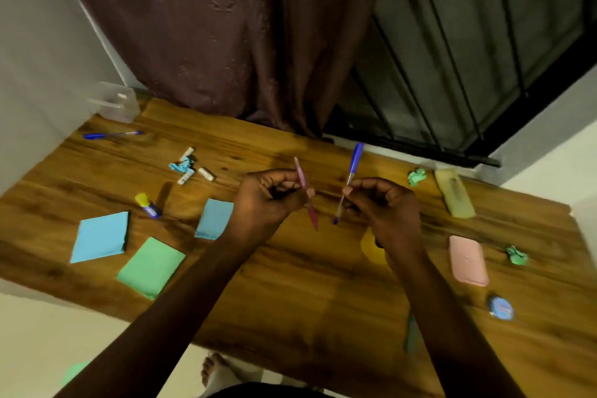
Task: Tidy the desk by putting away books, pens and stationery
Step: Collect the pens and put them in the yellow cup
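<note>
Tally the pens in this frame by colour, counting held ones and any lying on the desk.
Blue pen: 2 (one in the right hand, one lying far left on the desk)
Pink pen: 1 (in the left hand)
Total: 3

3 paper pads (100, 236) on desk (290, 300) L; 2 cases (468, 260) R.

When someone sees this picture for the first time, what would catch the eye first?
The two hands above the middle of the desk: the left hand pinches a pink pen, and the right hand a blue pen. Next come the bright colours: a blue pad and a green pad at the left, a pink case at the right.
</note>
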`<state>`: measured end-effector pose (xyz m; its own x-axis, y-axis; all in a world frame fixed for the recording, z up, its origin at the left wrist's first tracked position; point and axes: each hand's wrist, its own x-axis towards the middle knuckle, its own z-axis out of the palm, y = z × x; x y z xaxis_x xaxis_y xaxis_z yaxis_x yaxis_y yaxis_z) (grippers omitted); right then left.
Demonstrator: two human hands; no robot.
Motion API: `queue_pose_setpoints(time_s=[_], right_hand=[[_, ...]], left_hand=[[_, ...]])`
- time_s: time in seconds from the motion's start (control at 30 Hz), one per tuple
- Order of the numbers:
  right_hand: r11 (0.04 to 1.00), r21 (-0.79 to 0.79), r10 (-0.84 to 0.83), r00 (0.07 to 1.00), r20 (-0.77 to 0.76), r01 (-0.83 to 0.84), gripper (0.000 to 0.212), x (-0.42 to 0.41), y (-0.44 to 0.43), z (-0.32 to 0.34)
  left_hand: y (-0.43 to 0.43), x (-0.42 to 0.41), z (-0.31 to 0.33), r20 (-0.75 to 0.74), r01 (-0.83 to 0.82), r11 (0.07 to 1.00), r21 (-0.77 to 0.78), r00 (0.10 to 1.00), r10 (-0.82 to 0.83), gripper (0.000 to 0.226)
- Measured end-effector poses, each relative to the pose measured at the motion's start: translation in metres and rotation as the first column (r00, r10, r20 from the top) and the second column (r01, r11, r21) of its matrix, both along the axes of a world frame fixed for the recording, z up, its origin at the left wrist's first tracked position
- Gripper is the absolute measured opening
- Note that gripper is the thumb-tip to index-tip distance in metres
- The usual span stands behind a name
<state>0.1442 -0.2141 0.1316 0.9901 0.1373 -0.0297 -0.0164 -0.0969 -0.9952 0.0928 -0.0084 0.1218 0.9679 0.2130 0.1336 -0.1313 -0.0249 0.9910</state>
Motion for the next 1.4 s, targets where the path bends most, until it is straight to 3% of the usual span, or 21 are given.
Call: queue_pose_setpoints(time_s=[0.1,0.33,0.53,0.7,0.83,1.0,1.13,1.4], right_hand=[[0.996,0.012,-0.083,0.996,0.037,0.083,0.014,-0.002,-0.044,0.0],[0.976,-0.118,-0.168,0.978,0.121,0.182,0.014,-0.011,-0.128,-0.008],[0.881,-0.449,-0.041,0.969,0.243,0.15,0.014,-0.009,-0.146,-0.05],[0.78,-0.625,0.122,0.974,0.191,0.024,0.016,-0.008,-0.135,-0.059],[0.792,-0.61,0.091,0.984,0.15,0.02,0.02,-0.01,-0.139,-0.06],[0.853,-0.504,0.022,0.954,0.298,0.138,0.016,-0.013,-0.135,-0.042],[0.895,-0.415,0.018,0.916,0.4,0.164,0.011,-0.01,-0.12,-0.025],[0.92,-0.392,0.213,0.869,0.446,-0.024,0.004,-0.003,0.007,-0.008]], left_hand=[[-0.04,0.01,0.001,-0.01,0.036,0.999,-0.003,0.999,-0.036,0.018],[-0.122,0.019,-0.016,-0.026,0.106,0.993,0.043,0.994,-0.105,0.016],[-0.156,0.024,-0.039,-0.052,0.045,0.959,0.28,0.998,-0.031,0.018],[-0.166,0.024,-0.047,-0.133,0.035,0.934,0.355,0.991,0.014,0.021],[-0.163,0.023,-0.048,-0.199,0.05,0.942,0.333,0.98,0.019,0.023],[-0.142,0.015,-0.043,-0.184,0.02,0.953,0.301,0.982,0.038,0.022],[-0.118,0.01,-0.042,-0.117,-0.118,0.941,0.318,0.98,0.162,0.014],[0.004,-0.009,-0.033,-0.173,-0.371,0.906,0.203,0.897,0.406,0.007]])
